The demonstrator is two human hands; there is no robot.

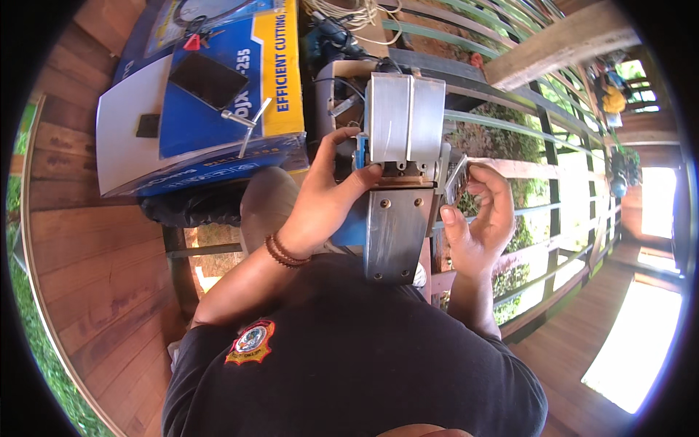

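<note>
there are two hands, one left hand [324,200] and one right hand [483,222]. one machine [393,120] shows four bolts [386,203] on one lower plate [397,240]. there is one small metal piece [456,180], one box [191,137], one dark slab [207,81], one t-shaped wrench [255,120], one shirt [349,349], one badge [251,342] and one thick beam [561,45]. the cable loops [357,16] overlap too much to count.

box [191,137]: blu/yel/wht | mach [399,237]: slvr + blu | bracelet [279,253]: dk brn | shirt [349,349]: blk
</note>
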